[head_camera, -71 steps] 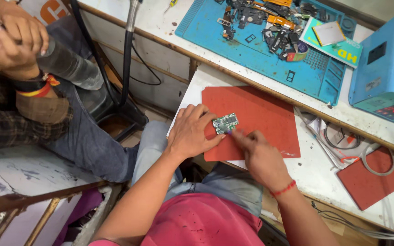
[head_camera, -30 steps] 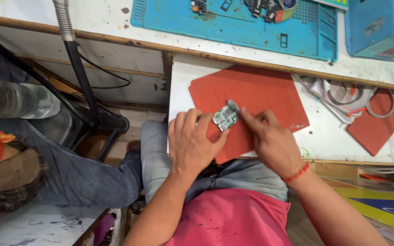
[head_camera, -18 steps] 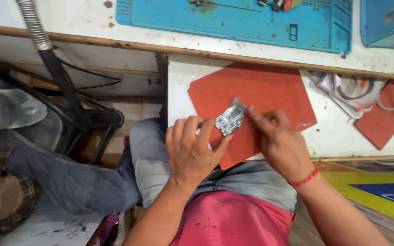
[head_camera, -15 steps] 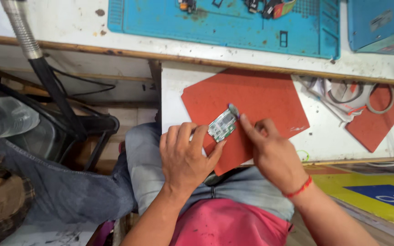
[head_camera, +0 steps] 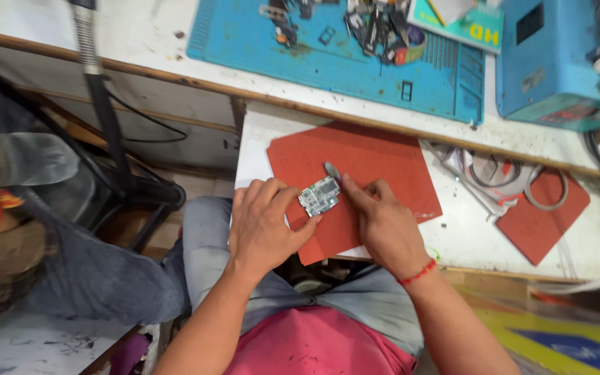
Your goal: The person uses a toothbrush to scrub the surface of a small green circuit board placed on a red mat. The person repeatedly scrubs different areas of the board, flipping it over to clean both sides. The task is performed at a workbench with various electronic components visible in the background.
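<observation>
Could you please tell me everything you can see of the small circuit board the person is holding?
The circuit board is a small, roughly rectangular plate, greenish with silvery metal parts on its upper face; finer detail is too small to tell. It lies tilted over the red mat near the mat's front left part. The left hand grips its left and lower edges with fingertips and thumb. The right hand holds a thin grey tool at its upper right corner.
</observation>
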